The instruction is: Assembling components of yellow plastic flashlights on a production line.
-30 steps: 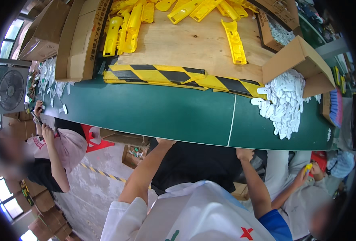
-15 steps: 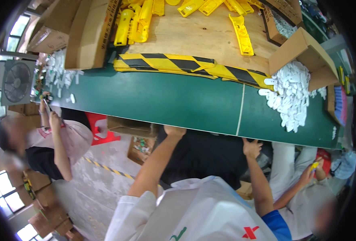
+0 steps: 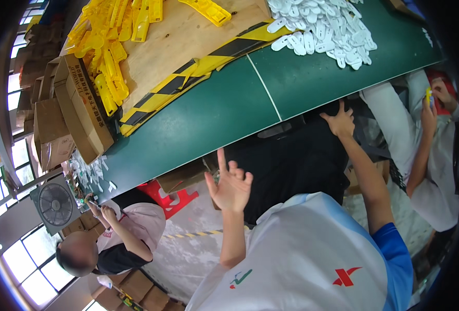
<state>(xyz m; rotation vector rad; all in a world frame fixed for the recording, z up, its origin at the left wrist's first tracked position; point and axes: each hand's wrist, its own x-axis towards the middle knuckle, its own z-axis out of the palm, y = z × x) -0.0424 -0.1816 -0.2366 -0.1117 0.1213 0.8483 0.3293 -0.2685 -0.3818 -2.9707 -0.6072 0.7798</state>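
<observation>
My left hand (image 3: 231, 185) is raised just off the front edge of the green table (image 3: 208, 124), palm up. Its index finger stretches toward the edge, the other fingers are partly curled, and nothing lies in it. Over dark cloth on my lap (image 3: 297, 155), my right hand (image 3: 339, 122) has its fingers spread beside the table's edge, holding nothing. Farther back on the table lies a heap of white plastic pieces (image 3: 325, 31). Yellow plastic housings (image 3: 110, 67) are piled on a wooden board (image 3: 170, 52) at the far left.
Black-and-yellow tape (image 3: 188, 78) borders the board. An open carton (image 3: 81, 111) stands left of it. One person (image 3: 131, 230) handles small parts at the left; another (image 3: 431, 155) holds a yellow thing at the right. A fan (image 3: 54, 203) is at the left.
My view has swung and tilted, so the table slants. My left hand has come away from the table edge and turned palm up. My right hand stays near the edge, fingers spread.
</observation>
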